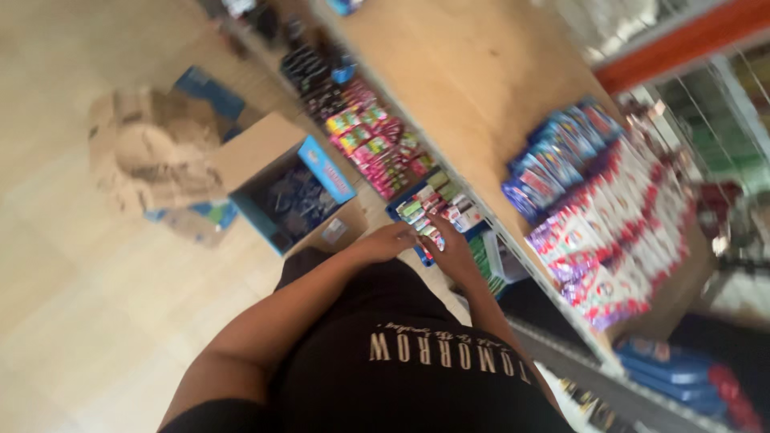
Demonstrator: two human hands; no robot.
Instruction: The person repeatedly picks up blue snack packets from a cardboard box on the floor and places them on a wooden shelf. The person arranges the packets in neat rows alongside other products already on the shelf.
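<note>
Low down, both hands at the shelf's front edge: left hand (391,240) and right hand (451,255) pinching small colourful packets (429,230); open floor (96,321) behind.

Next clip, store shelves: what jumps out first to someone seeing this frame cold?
Both hands meet at the middle of the frame: the left hand and right hand are on a tray of small colourful packets at the shelf edge. To the right, on the wooden shelf top, lie stacks of red-and-white packs and blue packs. On the floor to the left stands an open cardboard box beside crumpled cardboard.
</note>
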